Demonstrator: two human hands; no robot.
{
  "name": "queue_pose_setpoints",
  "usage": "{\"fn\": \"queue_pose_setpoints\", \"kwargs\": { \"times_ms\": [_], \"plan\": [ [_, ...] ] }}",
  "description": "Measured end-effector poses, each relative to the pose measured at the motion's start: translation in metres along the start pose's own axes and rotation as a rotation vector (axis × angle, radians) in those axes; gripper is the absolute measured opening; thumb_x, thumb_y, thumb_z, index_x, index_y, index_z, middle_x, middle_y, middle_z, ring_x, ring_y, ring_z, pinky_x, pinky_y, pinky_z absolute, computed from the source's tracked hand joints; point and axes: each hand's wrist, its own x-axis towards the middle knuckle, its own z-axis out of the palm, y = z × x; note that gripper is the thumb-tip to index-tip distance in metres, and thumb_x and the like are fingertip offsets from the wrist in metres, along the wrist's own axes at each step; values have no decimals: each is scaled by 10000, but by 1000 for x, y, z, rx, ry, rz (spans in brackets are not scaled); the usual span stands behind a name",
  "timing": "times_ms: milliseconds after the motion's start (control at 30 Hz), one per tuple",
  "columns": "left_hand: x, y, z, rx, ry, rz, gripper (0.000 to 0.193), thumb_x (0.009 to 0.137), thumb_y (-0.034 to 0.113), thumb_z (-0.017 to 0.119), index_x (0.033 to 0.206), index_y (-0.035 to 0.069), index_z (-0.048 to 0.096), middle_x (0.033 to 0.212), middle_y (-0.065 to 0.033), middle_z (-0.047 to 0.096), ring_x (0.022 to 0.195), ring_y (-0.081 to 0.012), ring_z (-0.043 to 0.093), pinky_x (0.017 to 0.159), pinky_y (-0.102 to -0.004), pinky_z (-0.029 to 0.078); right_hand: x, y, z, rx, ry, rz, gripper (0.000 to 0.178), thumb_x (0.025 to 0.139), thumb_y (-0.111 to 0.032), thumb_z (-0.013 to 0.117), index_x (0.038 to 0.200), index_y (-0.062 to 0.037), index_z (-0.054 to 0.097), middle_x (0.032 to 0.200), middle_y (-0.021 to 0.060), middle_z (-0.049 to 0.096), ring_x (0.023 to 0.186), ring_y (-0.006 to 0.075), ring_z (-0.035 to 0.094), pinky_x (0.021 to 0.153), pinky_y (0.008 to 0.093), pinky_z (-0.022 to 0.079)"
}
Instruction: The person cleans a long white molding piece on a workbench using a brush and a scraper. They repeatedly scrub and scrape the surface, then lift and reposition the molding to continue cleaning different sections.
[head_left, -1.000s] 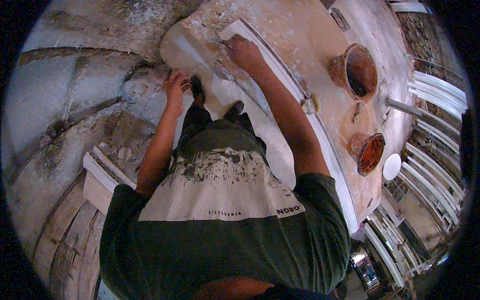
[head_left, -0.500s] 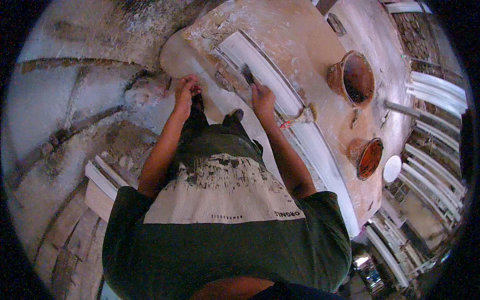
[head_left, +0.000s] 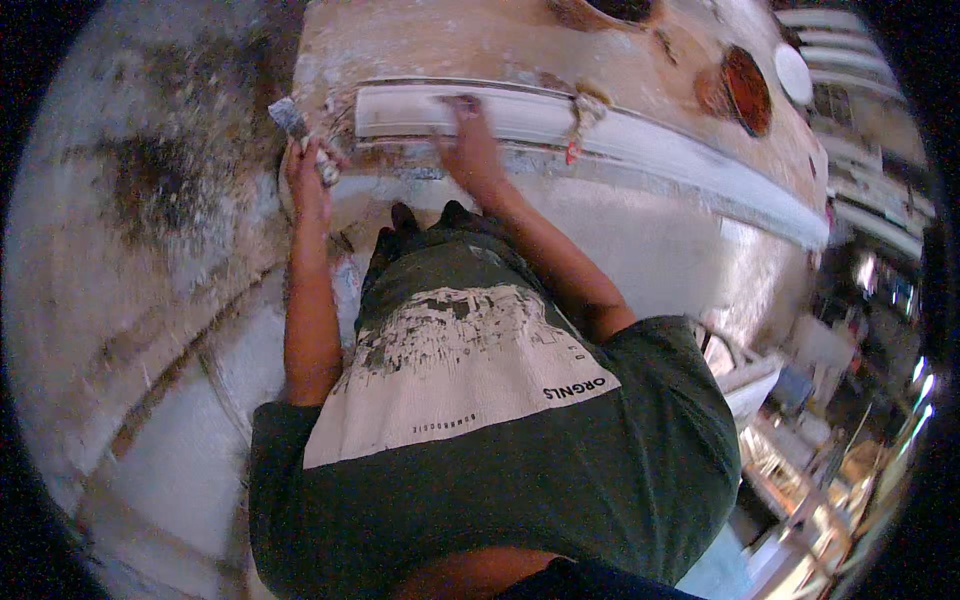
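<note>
A small hand tool with a flat grey end (head_left: 287,115) stands up from my closed left hand (head_left: 308,175); a brush or a scraper, I cannot tell which. Something whitish shows beside its fingers, too blurred to name. My right hand (head_left: 472,150) reaches over the left part of a long white moulding (head_left: 400,112), and motion smears its fingers. Whether it touches the moulding or holds anything is unclear. Farther right, a brush with shaggy tan bristles (head_left: 592,100) and a red-tipped handle lies across the moulding.
The moulding rests on a stained, pale brown work surface (head_left: 450,45). Beyond it stand a reddish-brown bucket (head_left: 745,92), another dark vessel (head_left: 620,8) and a white round lid (head_left: 793,74). Long white strips (head_left: 860,85) are stacked at the far right.
My view has swung, so the moulding now lies nearly crosswise. The grey-ended tool in my right hand before is no longer seen there; a similar one is now in my left hand.
</note>
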Motion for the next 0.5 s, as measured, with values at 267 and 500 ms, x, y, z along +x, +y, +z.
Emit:
{"fn": "queue_pose_setpoints", "kwargs": {
  "times_ms": [267, 500],
  "plan": [
    [0, 1, 33, 450, -419, -230, 320, 907, 164, 623, 1206, 67, 561, 751, 4, 561, 615, -78, 539, 453, -243, 416, -61, 138, -79, -339, 458, 350, 421, 756, -84, 692, 1170, -56, 615, 1075, 219, 553, 1015, 342, 582, 875, 400, 507],
    [-13, 18, 63, 652, -565, -219, 449, 916, 170, 612, 1346, 106, 500, 731, 17, 541, 624, -66, 511, 457, -233, 404, -26, 67, -77, 57, 754, 159, 208, 775, -42, 673, 981, -71, 685, 990, 143, 638, 813, 301, 653, 742, 364, 544]
  ]
}}
